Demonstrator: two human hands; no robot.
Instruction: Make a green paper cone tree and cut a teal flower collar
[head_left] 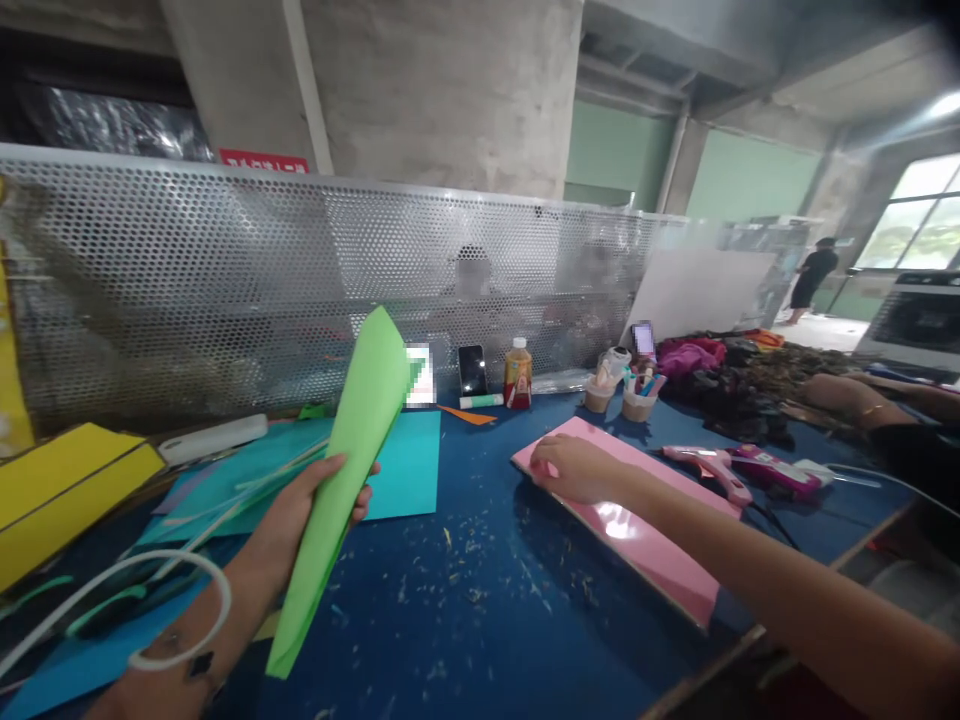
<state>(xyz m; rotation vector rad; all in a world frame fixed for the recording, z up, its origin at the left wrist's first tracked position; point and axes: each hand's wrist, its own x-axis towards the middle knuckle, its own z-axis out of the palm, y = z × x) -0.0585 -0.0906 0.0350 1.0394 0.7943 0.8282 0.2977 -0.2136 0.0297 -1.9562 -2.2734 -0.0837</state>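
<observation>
My left hand [337,490] is closed around a light green folded sheet of paper [356,410], held up on a slant over the left part of the table. On the right, my right hand [574,468] rests on the left end of a flat pink board [660,530], its fingers curled at the edge; whether they grip it I cannot make out. Blue paper sheets [412,470] lie behind and under the left forearm. A pink glue gun [712,468] lies just beyond the board's far right edge.
On the blue table [465,620] lie small scraps. A bottle [518,375], a phone [472,370], a glue stick [481,401] and a cup of pens [640,400] stand or lie along the perforated metal screen [247,290]. Another person's arm [855,405] reaches in at right.
</observation>
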